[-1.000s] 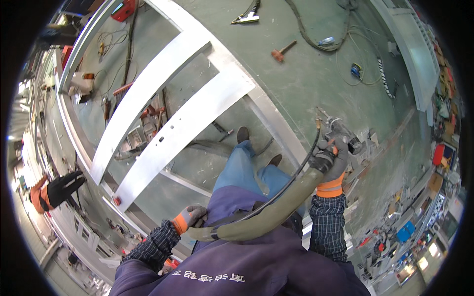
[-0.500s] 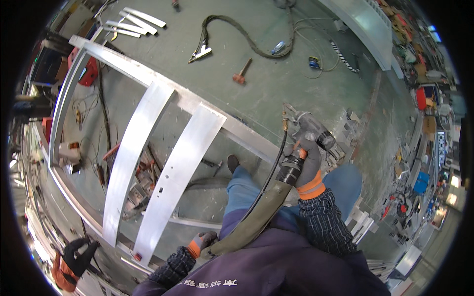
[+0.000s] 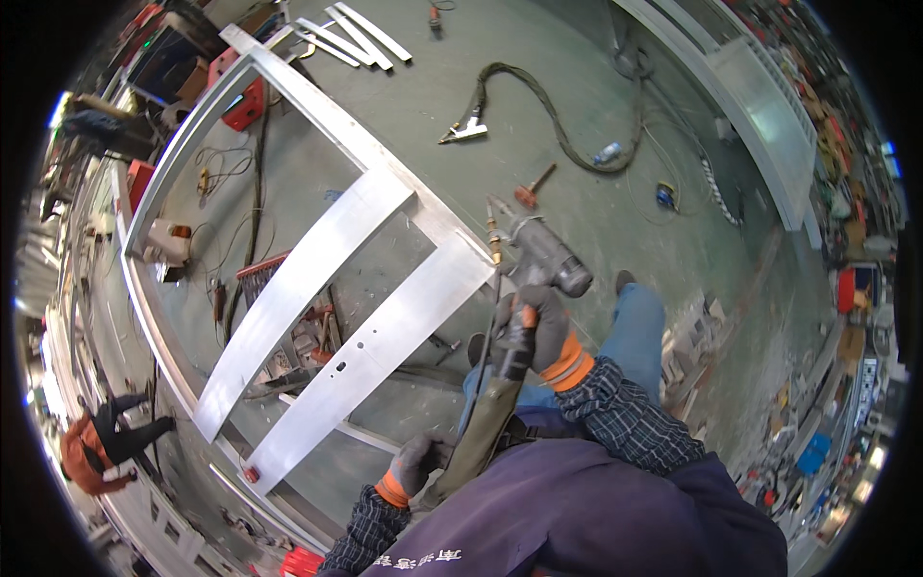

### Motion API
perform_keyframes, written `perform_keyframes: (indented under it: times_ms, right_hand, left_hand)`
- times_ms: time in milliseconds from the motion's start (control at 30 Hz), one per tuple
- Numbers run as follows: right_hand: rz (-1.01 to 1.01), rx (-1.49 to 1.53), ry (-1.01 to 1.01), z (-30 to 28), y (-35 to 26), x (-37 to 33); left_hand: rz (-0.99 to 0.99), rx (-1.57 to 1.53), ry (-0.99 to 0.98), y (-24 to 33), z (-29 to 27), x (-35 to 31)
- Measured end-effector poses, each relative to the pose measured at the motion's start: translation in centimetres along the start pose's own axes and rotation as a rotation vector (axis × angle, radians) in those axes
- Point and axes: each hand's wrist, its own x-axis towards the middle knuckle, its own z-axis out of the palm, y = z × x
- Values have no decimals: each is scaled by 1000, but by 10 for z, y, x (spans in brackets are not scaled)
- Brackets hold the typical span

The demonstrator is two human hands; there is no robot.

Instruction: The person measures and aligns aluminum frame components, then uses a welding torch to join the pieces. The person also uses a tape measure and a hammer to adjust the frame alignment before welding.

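1. Right hand, gloved in grey with an orange cuff, is clenched around the grip of a grey welding torch; its brass nozzle points toward the joint where a flat crossbar meets the rail of the aluminium frame.
2. Left hand, likewise gloved, is closed on the sleeved torch hose lower down, just in front of the body.
3. The frame lies flat on the floor, directly below the torch and beside the person's feet.
4. Judgement: the nozzle should be steadied close over the seam before any trigger pull, with the lower hand keeping the hose slack so it does not drag the tip off line.
5. Containers: a red box sits by the far corner of the frame; its contents cannot be made out.
6. Loose on the floor: a second torch with black cable, a red-headed mallet, several cut strips.
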Motion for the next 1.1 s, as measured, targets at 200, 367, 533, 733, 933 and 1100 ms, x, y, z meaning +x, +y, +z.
perform_keyframes:
  times_ms: [200, 367, 533, 733, 933, 1100]
  right_hand:
    - [-342, -631, -482, 1, -15, 66]
    - [148, -499, -670, -1, -66, 125]
    - [731, -365, -709, -36, -86, 162]
    - [961, -410, -987, -32, -120, 135]
    - [1042, -430, -1276, -6, -119, 81]
    - [1030, -675, -1760, 6, -145, 91]
  left_hand:
    - [235, 198, 69, 78, 114, 1]
    - [384, 199, 604, 76, 200, 37]
    - [288, 289, 1064, 88, 316, 65]
    - [345, 6, 1345, 55, 427, 84]
    - [267, -113, 1685, 45, 509, 93]
    - [243, -87, 1900, 35, 530, 96]
